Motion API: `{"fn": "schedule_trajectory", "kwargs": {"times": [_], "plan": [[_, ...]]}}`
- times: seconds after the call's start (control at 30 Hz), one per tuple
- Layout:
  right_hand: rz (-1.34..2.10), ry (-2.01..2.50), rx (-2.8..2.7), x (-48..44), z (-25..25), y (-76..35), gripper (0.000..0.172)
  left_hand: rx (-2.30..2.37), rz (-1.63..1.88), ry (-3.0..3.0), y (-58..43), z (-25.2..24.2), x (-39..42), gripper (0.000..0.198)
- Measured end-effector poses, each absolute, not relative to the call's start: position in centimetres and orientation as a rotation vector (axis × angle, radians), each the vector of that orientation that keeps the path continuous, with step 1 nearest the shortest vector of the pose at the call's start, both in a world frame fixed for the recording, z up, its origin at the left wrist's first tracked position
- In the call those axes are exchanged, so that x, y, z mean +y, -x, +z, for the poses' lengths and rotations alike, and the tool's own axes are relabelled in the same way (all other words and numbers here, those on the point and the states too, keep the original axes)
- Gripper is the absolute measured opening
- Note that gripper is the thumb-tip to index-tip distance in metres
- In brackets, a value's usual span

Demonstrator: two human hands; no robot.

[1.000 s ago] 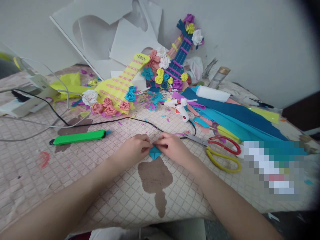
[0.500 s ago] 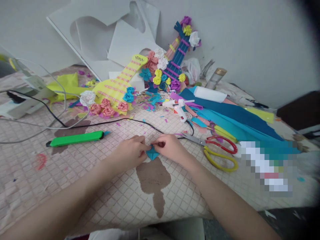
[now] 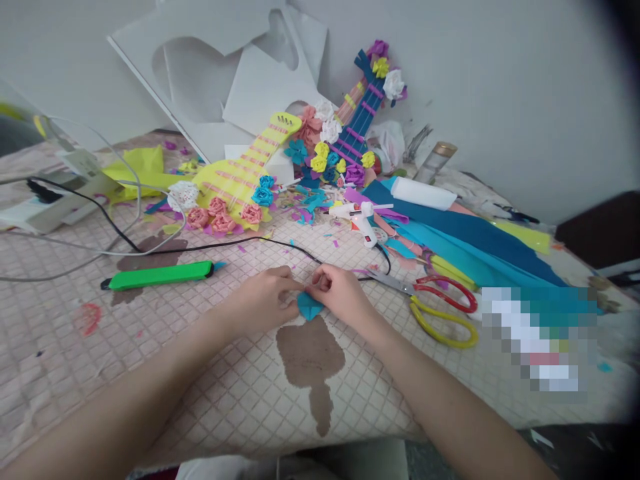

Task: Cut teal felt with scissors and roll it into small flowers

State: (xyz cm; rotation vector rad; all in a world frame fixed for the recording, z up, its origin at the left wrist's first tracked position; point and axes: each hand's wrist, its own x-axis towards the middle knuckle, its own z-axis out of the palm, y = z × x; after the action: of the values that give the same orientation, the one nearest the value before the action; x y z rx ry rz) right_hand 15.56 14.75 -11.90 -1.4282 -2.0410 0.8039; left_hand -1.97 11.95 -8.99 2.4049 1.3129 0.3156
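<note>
Far out to the left of the fingers, a white plastic power strip (image 3: 45, 207) is lying at the table's edge, and a thin black cord (image 3: 200, 248) is running from it across the pink quilted table cover (image 3: 200, 373), passing just beyond the fingertips. Nearer in, well to the left of them, a flat bright-green plastic cutter (image 3: 160, 275) is resting alone, within an easy reach.

The left hand (image 3: 265, 300) is lying low on the cover, its fingers (image 3: 286, 293) drawn narrow and pinching the left edge of a small folded piece of teal paper (image 3: 310, 307). The paper is sitting between the two sets of fingertips, just above a brown worn patch (image 3: 310, 357) in the cover. The right hand (image 3: 340, 297) is meeting it from the other side, fingers (image 3: 320, 283) curled tight on the upper right edge. Gripping from both sides looks like a way of stopping the fold from springing open.

Beyond the fingers, a yellow paper guitar with pink paper roses (image 3: 240, 180) is lying flat. A white hot-glue gun (image 3: 363, 220) is standing off to the right of them, and its lit lamp suggests it is switched on. Just right of the right hand, scissors with red and yellow loop handles (image 3: 440, 303) are lying. Past them, long teal and blue paper sheets (image 3: 475, 240) are fanning out.
</note>
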Motion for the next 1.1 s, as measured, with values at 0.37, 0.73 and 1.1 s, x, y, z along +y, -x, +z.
{"fn": "schedule_trajectory", "kwargs": {"times": [0.37,0.73,1.1], "plan": [[0.831,1.424,-2.049,14.9,-12.0,-15.6,0.008,1.274,0.101,-2.588,2.0,-8.3,11.6,0.025],[0.936,1.350,-2.032,15.4,-12.0,-16.2,0.007,1.287,0.056,-2.613,2.2,-8.2,11.6,0.021],[0.866,1.256,-2.194,14.9,-11.7,-16.6,0.010,1.353,0.274,-2.546,2.0,-8.6,11.7,0.024]]}}
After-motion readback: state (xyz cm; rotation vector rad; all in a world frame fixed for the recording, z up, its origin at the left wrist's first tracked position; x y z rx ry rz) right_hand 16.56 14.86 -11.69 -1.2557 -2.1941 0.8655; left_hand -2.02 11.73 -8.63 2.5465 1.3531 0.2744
